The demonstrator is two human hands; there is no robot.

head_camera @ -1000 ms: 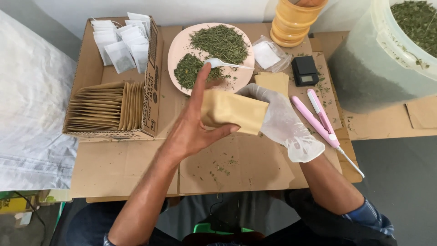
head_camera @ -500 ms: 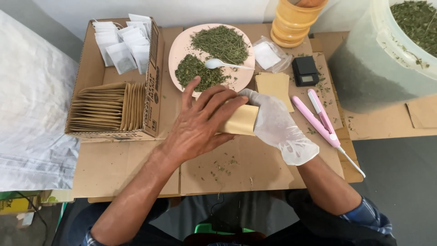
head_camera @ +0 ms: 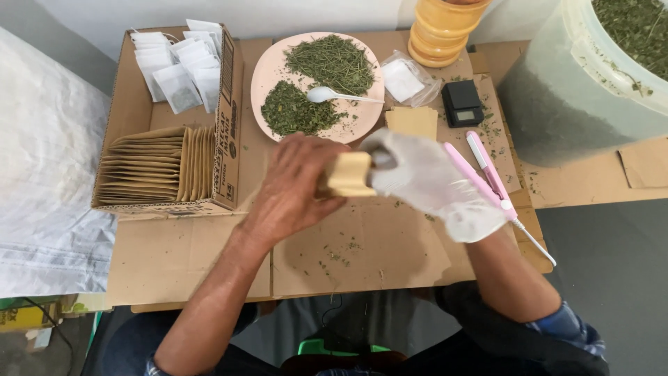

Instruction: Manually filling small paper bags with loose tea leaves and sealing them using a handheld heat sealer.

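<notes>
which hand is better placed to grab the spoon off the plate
Probably the right hand, gloved: the white spoon points its handle rightward. Both hands grip the tan pouch, so the left hand would keep holding it.

A cardboard box (head_camera: 229,125) at the left holds a row of tan envelopes (head_camera: 156,163) and white sachets (head_camera: 182,69). Beside it, a pink plate (head_camera: 268,73) carries two heaps of dried green herbs (head_camera: 332,63) and a white spoon (head_camera: 327,94). Near the plate stand a small black scale (head_camera: 463,103), a pink sealer (head_camera: 487,170), a yellow jar (head_camera: 442,31) and a large bucket (head_camera: 557,104) of herbs.

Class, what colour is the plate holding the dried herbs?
Pale pink: the plate, seen clearly in the head view.
</notes>
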